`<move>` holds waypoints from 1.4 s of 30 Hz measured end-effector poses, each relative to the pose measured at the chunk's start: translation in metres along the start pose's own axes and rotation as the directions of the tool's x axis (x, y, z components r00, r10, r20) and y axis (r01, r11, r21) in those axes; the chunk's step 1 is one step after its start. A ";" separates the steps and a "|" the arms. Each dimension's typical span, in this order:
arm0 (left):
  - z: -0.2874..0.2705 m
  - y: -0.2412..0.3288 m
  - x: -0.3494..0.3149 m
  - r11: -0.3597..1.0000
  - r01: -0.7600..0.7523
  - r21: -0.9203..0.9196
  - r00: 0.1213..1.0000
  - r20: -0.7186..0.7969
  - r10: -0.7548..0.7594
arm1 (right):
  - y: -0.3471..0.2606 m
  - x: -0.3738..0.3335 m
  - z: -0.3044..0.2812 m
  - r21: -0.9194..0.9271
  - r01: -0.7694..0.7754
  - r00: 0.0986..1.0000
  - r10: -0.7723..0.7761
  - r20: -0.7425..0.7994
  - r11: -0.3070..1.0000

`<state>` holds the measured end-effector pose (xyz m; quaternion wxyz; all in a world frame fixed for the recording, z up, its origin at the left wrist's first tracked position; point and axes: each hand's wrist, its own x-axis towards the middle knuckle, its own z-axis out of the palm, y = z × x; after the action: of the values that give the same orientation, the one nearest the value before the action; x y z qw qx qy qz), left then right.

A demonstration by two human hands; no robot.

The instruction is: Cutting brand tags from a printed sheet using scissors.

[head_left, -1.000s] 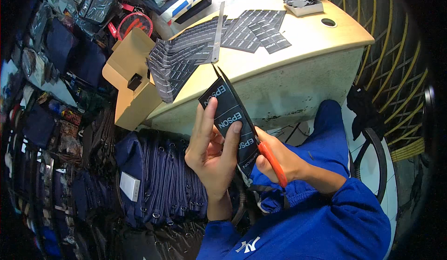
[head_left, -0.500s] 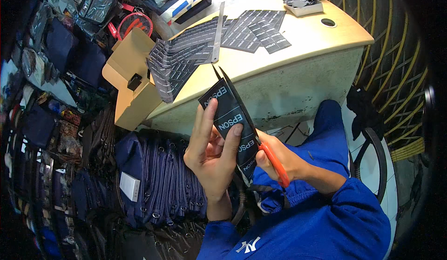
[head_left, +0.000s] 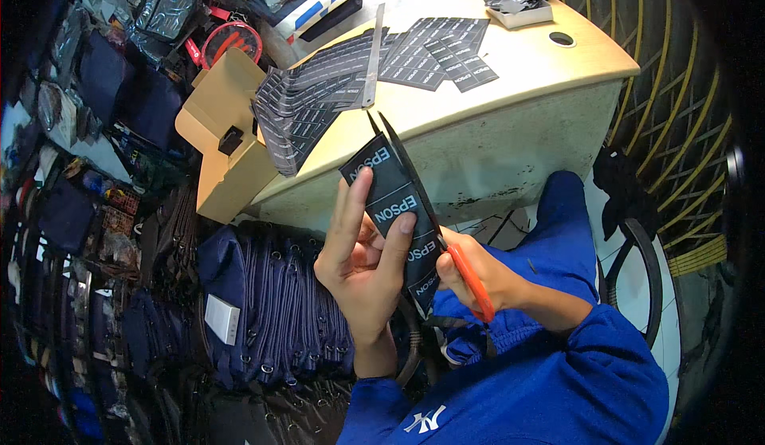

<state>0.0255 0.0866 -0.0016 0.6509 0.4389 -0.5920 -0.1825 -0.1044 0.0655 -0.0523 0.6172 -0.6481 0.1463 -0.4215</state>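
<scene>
My left hand (head_left: 362, 258) pinches a dark strip of printed labels (head_left: 396, 210), its thumb pressed on the front and its fingers along the left edge. Closed round the orange handles of a pair of scissors (head_left: 476, 286) is my right hand (head_left: 486, 274). The long dark blades run up along the strip's right edge, their tips slightly apart beyond its top end. On the table's near edge, past the blades, lie more printed label sheets (head_left: 307, 106), with a steel ruler (head_left: 373, 62) across them.
An open cardboard box (head_left: 231, 174) stands at the table's left corner. Loose label pieces (head_left: 462, 62) and a small tray of scraps (head_left: 522, 11) lie on the pale wooden table (head_left: 510, 86). Stacked dark blue bags (head_left: 279, 301) fill the lower left. A black curved tube (head_left: 649, 286) is at right.
The scissor blades have opened slightly at their tips. Both hands and the label strip stay nearly in place.
</scene>
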 end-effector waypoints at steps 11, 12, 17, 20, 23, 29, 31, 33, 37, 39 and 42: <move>0.001 0.002 0.000 0.999 0.003 -0.038 1.000 0.000 -0.003 | 0.004 -0.001 0.000 0.004 0.015 1.000 -0.015 0.019 1.000; 0.001 0.001 0.000 0.999 0.003 -0.037 1.000 0.000 -0.003 | 0.004 -0.001 0.000 -0.003 0.010 0.999 -0.010 0.031 1.000; 0.001 0.000 -0.001 0.998 -0.007 -0.070 1.000 -0.006 0.006 | 0.001 -0.001 0.002 0.021 0.011 1.000 -0.011 0.011 1.000; -0.002 0.000 0.000 0.998 -0.003 -0.056 1.000 0.013 0.004 | 0.002 -0.001 0.002 0.034 -0.010 1.000 0.010 0.017 0.999; -0.003 0.000 0.000 0.999 -0.023 -0.035 1.000 0.014 0.023 | 0.000 -0.001 0.003 0.028 -0.017 1.000 0.017 0.019 0.999; -0.004 -0.001 0.000 1.000 -0.004 -0.018 1.000 0.019 0.004 | 0.004 -0.001 0.004 0.027 -0.003 1.000 0.003 0.005 1.000; -0.003 -0.001 -0.001 0.999 0.008 -0.042 1.000 0.008 -0.008 | 0.002 -0.001 0.005 0.036 -0.002 1.000 0.002 0.002 0.999; -0.003 -0.002 -0.001 0.998 0.021 -0.067 1.000 0.000 -0.021 | 0.002 -0.002 0.004 0.018 -0.030 1.000 0.030 0.009 0.999; -0.003 -0.003 -0.001 1.000 0.012 -0.027 1.000 -0.025 -0.013 | 0.000 -0.002 0.005 0.037 -0.023 1.000 0.023 0.003 0.999; -0.003 -0.003 -0.001 1.000 0.002 -0.005 1.000 -0.028 -0.002 | -0.001 -0.002 0.005 -0.012 -0.015 1.000 0.014 -0.006 1.000; -0.001 0.001 -0.001 0.999 0.037 -0.033 0.999 -0.017 -0.038 | -0.002 -0.003 0.004 -0.055 -0.038 0.999 0.037 -0.016 0.998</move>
<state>0.0265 0.0879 -0.0014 0.6596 0.4407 -0.5750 -0.2003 -0.1038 0.0709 -0.0513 0.6057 -0.6590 0.1745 -0.4105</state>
